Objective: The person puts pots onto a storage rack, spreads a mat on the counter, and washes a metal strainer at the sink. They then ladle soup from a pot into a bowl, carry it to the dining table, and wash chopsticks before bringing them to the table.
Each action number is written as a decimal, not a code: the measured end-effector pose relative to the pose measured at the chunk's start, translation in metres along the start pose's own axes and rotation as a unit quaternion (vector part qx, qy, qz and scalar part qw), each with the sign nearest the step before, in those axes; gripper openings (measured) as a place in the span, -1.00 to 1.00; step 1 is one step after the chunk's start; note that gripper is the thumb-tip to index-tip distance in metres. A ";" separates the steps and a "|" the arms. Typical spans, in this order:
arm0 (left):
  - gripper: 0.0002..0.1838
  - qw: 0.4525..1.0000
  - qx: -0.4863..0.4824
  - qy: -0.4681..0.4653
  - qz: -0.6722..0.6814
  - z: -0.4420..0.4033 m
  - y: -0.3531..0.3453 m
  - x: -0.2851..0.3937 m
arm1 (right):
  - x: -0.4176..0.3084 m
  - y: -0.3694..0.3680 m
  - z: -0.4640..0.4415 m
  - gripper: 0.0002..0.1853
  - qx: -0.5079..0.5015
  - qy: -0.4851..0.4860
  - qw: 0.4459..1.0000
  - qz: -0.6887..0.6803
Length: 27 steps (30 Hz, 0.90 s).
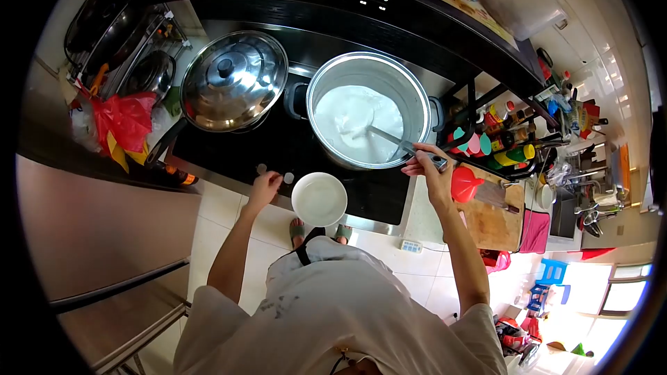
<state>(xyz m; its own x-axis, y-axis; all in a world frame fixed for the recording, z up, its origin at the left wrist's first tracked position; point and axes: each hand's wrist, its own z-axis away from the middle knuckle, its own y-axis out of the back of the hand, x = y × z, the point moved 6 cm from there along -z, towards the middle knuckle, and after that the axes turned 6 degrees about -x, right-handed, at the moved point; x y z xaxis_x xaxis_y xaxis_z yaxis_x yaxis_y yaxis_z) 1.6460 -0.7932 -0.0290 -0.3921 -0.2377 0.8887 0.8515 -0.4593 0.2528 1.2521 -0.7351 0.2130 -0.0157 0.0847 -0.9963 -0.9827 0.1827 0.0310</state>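
My right hand grips the handle of a metal ladle at the right rim of a large steel pot. The ladle slants down into white liquid, where its lower end is partly hidden. Along the stove's front edge, my left hand has its fingers curled, close to two small round knobs. Whether it pinches a knob is unclear. To its right, a white bowl with pale contents stands at the front of the black stove top.
A lidded pan occupies the left burner, its handle pointing front left. Bottles crowd a rack on the right, near a red funnel and a wooden cutting board. A red plastic bag hangs at left.
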 end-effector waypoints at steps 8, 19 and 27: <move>-0.17 0.767 -0.094 -0.007 0.634 0.097 -0.012 0.035 | 0.001 0.007 0.016 -0.74 0.036 -0.017 0.999 -0.030; -0.10 0.818 -0.205 -0.135 0.520 0.122 -0.004 0.148 | 0.005 0.011 0.029 -0.70 0.048 0.027 0.998 -0.012; -0.09 0.822 -0.237 -0.173 0.489 0.129 0.004 0.170 | 0.005 0.016 0.036 -0.72 0.071 0.027 0.997 -0.017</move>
<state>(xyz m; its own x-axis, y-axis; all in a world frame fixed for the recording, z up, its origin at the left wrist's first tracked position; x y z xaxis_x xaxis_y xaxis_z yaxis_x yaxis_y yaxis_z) 1.6280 -0.7255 0.1722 0.5903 -0.4719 0.6548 0.4368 -0.4954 -0.7508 1.2429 -0.6963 0.2115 0.0031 0.0240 -0.9997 -0.9469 0.3215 0.0048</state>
